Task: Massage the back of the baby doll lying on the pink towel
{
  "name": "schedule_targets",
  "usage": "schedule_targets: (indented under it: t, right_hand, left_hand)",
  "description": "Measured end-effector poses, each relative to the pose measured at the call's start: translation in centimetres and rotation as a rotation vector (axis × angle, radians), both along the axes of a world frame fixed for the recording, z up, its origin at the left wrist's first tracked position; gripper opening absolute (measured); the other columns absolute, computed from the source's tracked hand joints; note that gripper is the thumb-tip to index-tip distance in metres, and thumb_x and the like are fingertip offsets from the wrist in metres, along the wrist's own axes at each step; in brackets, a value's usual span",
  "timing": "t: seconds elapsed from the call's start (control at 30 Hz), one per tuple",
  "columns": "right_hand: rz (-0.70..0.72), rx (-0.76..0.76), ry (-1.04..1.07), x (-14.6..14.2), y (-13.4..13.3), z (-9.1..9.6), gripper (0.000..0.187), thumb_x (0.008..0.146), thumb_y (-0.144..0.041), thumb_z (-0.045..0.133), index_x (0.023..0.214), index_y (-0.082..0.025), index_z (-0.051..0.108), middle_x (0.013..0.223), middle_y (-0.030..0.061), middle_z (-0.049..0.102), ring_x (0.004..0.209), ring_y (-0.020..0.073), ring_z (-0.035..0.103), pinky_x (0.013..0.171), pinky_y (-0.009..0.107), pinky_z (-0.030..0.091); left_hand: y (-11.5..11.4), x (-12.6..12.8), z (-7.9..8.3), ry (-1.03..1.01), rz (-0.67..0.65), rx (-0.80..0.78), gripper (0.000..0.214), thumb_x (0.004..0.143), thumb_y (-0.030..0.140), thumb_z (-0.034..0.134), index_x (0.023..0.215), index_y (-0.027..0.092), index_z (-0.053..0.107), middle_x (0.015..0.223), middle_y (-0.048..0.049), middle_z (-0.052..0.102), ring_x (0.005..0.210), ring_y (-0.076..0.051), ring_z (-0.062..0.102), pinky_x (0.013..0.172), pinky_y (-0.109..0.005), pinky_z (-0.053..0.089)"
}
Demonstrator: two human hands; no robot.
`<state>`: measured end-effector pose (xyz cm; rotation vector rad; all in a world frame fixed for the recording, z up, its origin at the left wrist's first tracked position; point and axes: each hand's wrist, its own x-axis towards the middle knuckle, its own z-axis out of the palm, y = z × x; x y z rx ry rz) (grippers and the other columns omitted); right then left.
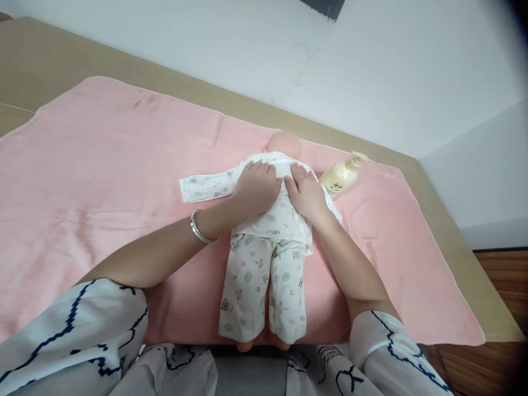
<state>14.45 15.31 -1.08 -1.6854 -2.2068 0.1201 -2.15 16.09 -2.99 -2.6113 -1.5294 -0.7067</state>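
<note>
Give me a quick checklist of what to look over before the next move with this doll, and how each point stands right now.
1. Both hands on the doll: ok. The left hand and the right hand lie flat on the doll's upper back.
2. Doll fully on the pink blanket: not ok. Its feet stick out past the near edge.
3. Shirt lying smooth: cannot tell. The hands cover the middle; one sleeve lies stretched out flat to the left.
4. Lotion bottle out of the way: not ok. It lies on its side right beside the right hand.
5. Bracelet free of the cloth: ok. It sits on the left wrist, off the shirt.
</note>
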Motion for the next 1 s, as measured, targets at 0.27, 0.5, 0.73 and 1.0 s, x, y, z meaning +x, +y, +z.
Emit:
schedule_targets:
  t: [0.27,0.5,0.73,1.0]
  right_hand:
    - [-0.024,0.049,-0.022,-1.4,-1.7,0.3,0.048,0.102,-0.029,0.036,0.138,-0.011,0.061,0.146,0.018,0.062,0.142,0.034,0.054,0.119,0.055,0.042]
    - [-0.006,0.051,-0.002,-1.3,-2.0,0.7,0.041,0.105,-0.035,0.037,0.122,-0.02,0.071,0.143,0.0098,0.066,0.138,0.0303,0.058,0.114,0.049,0.049]
    - [-0.03,0.088,-0.004,-0.2,0.7,-0.5,0.043,0.101,-0.035,0.04,0.13,-0.012,0.064,0.142,0.0177,0.064,0.138,0.0342,0.056,0.116,0.052,0.043]
    - [-0.024,0.072,-0.051,-0.2,0.4,-0.3,0.048,0.103,-0.036,0.038,0.137,-0.009,0.057,0.136,0.0198,0.068,0.129,0.0352,0.06,0.117,0.053,0.038]
  left_hand:
    - [-0.6,0.3,0.6,-0.032,0.008,-0.041,0.039,0.1,0.021,0.036,0.118,0.005,0.068,0.126,-0.0247,0.069,0.128,-0.038,0.061,0.108,-0.054,0.047]
    - [1.6,-0.2,-1.1,-0.18,0.012,-0.05,0.045,0.099,0.029,0.039,0.132,0.006,0.058,0.14,-0.0216,0.061,0.14,-0.036,0.049,0.12,-0.055,0.036]
    - [1.7,0.2,-2.2,-0.218,0.032,0.008,0.044,0.101,0.036,0.04,0.128,0.008,0.061,0.129,-0.0215,0.065,0.126,-0.035,0.057,0.114,-0.052,0.04]
    - [1.7,0.3,-2.5,-0.326,0.078,0.01,0.037,0.097,0.034,0.048,0.123,0.014,0.064,0.123,-0.0149,0.07,0.123,-0.032,0.06,0.113,-0.048,0.043]
